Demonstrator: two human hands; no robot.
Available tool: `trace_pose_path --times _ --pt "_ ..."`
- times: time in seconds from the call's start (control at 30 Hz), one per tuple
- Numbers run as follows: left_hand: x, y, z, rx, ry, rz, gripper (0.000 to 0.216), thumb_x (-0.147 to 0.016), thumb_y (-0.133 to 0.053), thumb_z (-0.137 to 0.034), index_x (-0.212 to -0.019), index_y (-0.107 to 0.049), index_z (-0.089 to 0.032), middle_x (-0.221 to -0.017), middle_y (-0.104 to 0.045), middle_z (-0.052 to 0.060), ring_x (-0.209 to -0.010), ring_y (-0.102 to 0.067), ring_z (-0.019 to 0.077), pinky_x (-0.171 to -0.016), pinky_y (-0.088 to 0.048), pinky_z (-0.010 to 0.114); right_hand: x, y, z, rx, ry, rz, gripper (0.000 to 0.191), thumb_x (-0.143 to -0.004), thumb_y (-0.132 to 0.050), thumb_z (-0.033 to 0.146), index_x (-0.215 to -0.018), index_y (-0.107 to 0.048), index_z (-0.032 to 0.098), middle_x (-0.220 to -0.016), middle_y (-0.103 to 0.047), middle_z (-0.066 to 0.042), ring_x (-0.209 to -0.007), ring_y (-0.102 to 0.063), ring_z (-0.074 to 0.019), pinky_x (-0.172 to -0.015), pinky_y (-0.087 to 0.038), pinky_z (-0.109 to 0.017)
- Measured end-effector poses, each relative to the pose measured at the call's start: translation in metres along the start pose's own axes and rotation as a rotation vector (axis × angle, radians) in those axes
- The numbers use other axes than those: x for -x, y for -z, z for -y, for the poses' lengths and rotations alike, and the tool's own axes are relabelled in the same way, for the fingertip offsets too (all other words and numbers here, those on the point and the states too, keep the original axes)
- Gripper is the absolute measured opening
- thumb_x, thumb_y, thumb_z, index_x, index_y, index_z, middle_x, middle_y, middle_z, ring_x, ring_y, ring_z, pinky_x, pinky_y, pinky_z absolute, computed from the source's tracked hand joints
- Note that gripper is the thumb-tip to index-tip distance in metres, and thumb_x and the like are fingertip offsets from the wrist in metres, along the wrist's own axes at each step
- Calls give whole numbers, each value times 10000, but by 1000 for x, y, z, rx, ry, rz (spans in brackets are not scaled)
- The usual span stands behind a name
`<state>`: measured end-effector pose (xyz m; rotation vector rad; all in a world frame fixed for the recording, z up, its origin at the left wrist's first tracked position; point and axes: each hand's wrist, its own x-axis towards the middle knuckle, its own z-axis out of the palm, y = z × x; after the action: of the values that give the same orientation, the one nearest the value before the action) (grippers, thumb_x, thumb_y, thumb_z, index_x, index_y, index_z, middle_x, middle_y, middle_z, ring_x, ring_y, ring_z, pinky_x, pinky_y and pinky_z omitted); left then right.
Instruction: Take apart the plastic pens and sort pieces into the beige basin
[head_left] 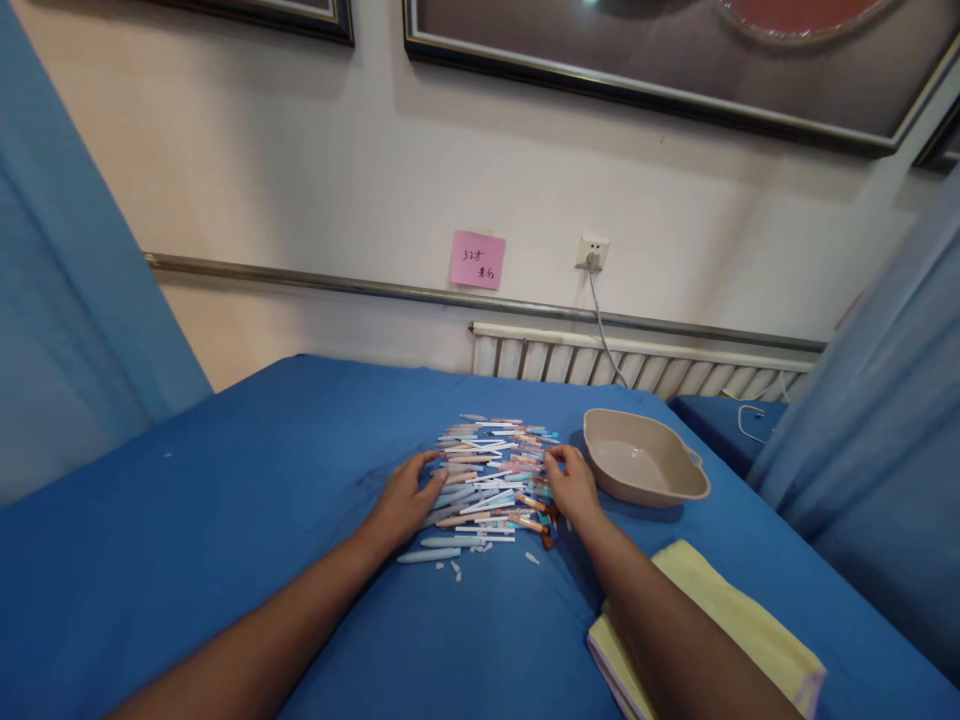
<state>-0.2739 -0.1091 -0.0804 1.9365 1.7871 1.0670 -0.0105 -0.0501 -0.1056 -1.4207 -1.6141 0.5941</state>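
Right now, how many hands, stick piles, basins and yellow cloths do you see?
Left hand and right hand: 2
Pile of pen-like sticks, too overlapped to count singly: 1
Tan basin: 1
Yellow cloth: 1
Total: 5

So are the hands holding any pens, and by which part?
Can't tell: the left hand is at the left ends of the pens, the right hand at the right ends.

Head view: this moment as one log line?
pen-like sticks: piled on blue sheet | left hand: at left edge | right hand: at right edge | tan basin: right of sticks | yellow cloth: nearer than basin
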Motion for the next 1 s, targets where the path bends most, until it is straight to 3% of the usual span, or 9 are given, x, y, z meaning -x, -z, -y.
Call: trace_pose_path --times 0.1,0.23,0.33,0.4,0.47,0.53,0.77,0.9,1.0 --pt "-9 25 -37 -287 -147 169 367 -820 -503 -398 -1092 -610 -176 -1144 -649 122 -1071 -586 295 -928 -425 423 -4 12 29 13 111 91 196 -794 -528 324 -916 -606 192 -946 -631 -68 -881 -585 -203 -794 -438 -317" --pt "-25 62 -107 -501 -266 352 314 -780 -580 -401 -1017 -650 -209 -1006 -702 105 -908 -642 297 -797 -459 380 -23 36 98 -183 280 143 188 -791 -557 347 -856 -613 180 -813 -637 -28 -760 -571 -171 -740 -441 -302" --pt "-24 81 -157 -432 -382 171 337 -831 -529 -452 -1056 -625 -220 -1016 -695 79 -903 -635 250 -771 -449 328 -25 65 149 -505 411 11 264 -820 -548 435 -823 -607 177 -793 -622 -21 -746 -563 -158 -717 -438 -291" --pt "-15 88 -176 -254 -441 -39 338 -852 -494 -498 -965 -633 -211 -949 -698 54 -854 -629 217 -739 -449 303 -14 84 168 -715 494 -213 356 -864 -466 511 -777 -590 189 -754 -594 -16 -734 -554 -154 -707 -430 -296" --pt "-3 88 -180 11 -492 -338 384 -840 -493 -550 -801 -619 -189 -749 -668 34 -709 -605 178 -690 -447 286 2 100 174 -883 557 -375 503 -876 -342 615 -665 -535 200 -658 -515 -6 -660 -525 -151 -643 -417 -299" --pt "6 84 -173 253 -516 -477 518 -859 -381 -621 -636 -553 -186 -570 -561 19 -560 -529 151 -580 -419 279 17 110 171 -918 560 -348 637 -851 -213 710 -570 -474 201 -567 -437 1 -577 -479 -147 -572 -383 -294" --pt "-28 66 -138 732 -352 -396 667 -841 -211 -717 -450 -389 -207 -426 -383 -7 -445 -404 128 -498 -358 281 2 106 148 -933 470 -262 696 -786 -145 792 -466 -338 205 -437 -305 32 -425 -317 -106 -428 -224 -257" --pt "-56 60 -123 838 -73 -314 690 -832 -185 -732 -394 -307 -214 -360 -314 -21 -377 -349 111 -441 -328 265 -32 83 121 -957 231 -249 669 -806 -191 769 -456 -281 206 -418 -263 55 -378 -201 -78 -390 -130 -241" --pt "-59 60 -121 875 -38 -266 698 -825 -178 -742 -386 -298 -213 -347 -314 -20 -363 -353 107 -420 -316 258 -45 74 108 -970 142 -239 666 -804 -184 770 -457 -268 208 -409 -250 62 -368 -178 -74 -379 -99 -233"
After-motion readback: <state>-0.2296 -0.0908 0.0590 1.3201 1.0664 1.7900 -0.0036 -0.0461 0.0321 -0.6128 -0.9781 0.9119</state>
